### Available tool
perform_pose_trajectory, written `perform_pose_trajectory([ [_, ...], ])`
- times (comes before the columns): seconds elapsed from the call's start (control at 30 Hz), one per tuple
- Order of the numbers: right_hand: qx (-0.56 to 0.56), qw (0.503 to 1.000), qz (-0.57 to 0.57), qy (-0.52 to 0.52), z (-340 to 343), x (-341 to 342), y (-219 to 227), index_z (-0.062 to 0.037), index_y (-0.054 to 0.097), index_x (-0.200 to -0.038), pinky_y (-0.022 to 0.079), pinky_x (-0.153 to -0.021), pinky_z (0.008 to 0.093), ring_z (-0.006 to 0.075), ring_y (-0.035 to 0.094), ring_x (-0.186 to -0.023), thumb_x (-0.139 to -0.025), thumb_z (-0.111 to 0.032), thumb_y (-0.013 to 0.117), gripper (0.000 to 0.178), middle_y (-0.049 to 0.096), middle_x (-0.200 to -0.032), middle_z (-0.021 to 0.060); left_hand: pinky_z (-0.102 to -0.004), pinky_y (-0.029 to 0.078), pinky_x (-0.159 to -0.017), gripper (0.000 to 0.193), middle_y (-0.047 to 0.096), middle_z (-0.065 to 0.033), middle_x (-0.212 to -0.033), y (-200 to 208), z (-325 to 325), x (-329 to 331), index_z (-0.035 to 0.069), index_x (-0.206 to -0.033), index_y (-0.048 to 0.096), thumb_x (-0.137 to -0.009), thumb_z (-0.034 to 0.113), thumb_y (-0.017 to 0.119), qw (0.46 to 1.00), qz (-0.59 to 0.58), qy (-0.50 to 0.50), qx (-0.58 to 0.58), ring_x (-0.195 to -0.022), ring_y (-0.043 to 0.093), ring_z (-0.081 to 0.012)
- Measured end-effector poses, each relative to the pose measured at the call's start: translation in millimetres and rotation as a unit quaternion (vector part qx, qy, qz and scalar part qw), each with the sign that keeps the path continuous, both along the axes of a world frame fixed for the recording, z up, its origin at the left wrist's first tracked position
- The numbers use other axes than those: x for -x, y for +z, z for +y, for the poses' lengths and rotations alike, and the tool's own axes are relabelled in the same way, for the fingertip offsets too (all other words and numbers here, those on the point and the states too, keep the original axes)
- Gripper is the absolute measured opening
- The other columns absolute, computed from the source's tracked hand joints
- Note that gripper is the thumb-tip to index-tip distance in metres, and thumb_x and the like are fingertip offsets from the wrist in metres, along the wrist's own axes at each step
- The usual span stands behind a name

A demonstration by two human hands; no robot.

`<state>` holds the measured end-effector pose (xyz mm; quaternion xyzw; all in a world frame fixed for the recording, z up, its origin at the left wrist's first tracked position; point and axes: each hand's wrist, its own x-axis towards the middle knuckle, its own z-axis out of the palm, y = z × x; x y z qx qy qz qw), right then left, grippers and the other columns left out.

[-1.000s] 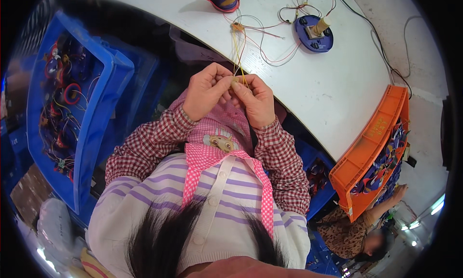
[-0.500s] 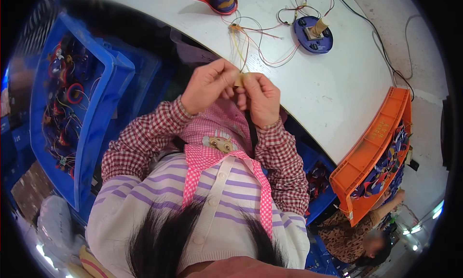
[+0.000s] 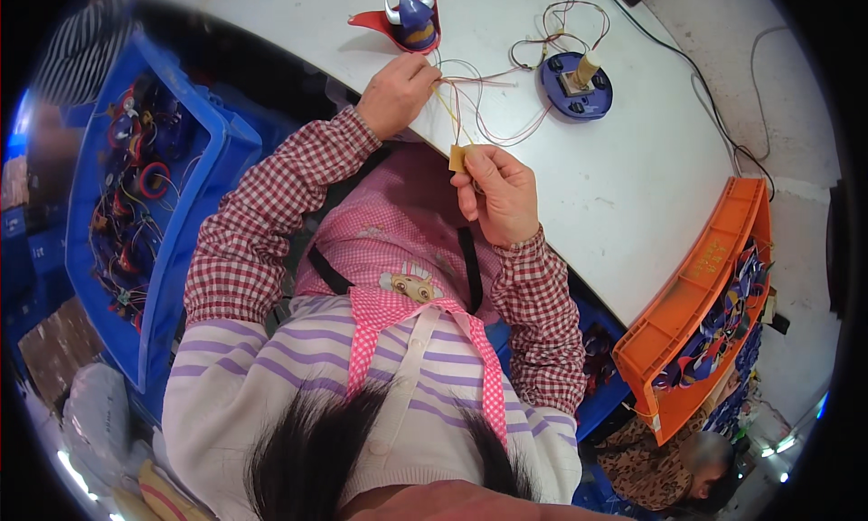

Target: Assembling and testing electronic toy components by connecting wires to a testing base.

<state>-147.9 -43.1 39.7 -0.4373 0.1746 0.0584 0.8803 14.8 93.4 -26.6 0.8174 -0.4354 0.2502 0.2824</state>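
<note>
My right hand (image 3: 502, 191) pinches a small flat tan piece (image 3: 457, 157) by its edge, just off the table's near edge. Yellow and dark wires (image 3: 456, 114) run from that piece up onto the white tabletop. Farther left, my left hand (image 3: 398, 94) is closed with its fingertips at the bundled end of the thin wires, close to a red and purple toy part with silver horns (image 3: 416, 23). To the right lies a round purple base (image 3: 579, 91) with a tan upright piece, joined to the wires by red and pale leads.
On the left stands a blue crate (image 3: 149, 213) full of wired toy parts. An orange crate (image 3: 692, 295) of purple and white parts sits at the table's right edge. Another person (image 3: 655, 462) is at the lower right. A black cable (image 3: 696, 87) crosses the tabletop's right side.
My left hand has let go of the tan piece and moved up and left to the wire bundle. My right hand keeps hold of the piece, slightly lower.
</note>
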Motion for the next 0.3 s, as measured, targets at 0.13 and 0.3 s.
perform_pose_trajectory([
  [0.13, -0.004, 1.000, 0.008, -0.003, 0.1, 1.2, -5.3, 0.0029, 0.058, -0.098, 0.035, -0.036, 0.0193, 0.0103, 0.045, -0.041, -0.092, -0.014, 0.057, 0.018, 0.062, -0.073, 0.0125, -0.0290, 0.046, -0.067, 0.010, 0.051, -0.0076, -0.086, -0.6, -1.7, -5.8, 0.005, -0.088, 0.057, -0.078, 0.005, 0.060, 1.000, -0.020, -0.003, -0.018, -0.073, 0.052, -0.0209],
  [0.3, 0.000, 1.000, 0.014, -0.002, 2.3, -0.4, -6.1, 0.0021, 0.058, -0.099, 0.035, -0.036, 0.0189, 0.0104, 0.045, -0.040, -0.091, -0.015, 0.058, 0.019, 0.063, -0.074, 0.0129, -0.0286, 0.048, -0.068, 0.013, 0.055, -0.0084, -0.088, -5.1, 1.0, -9.1, 0.006, -0.094, 0.060, -0.081, 0.009, 0.061, 0.998, -0.035, 0.004, -0.057, -0.076, 0.055, -0.0218],
])
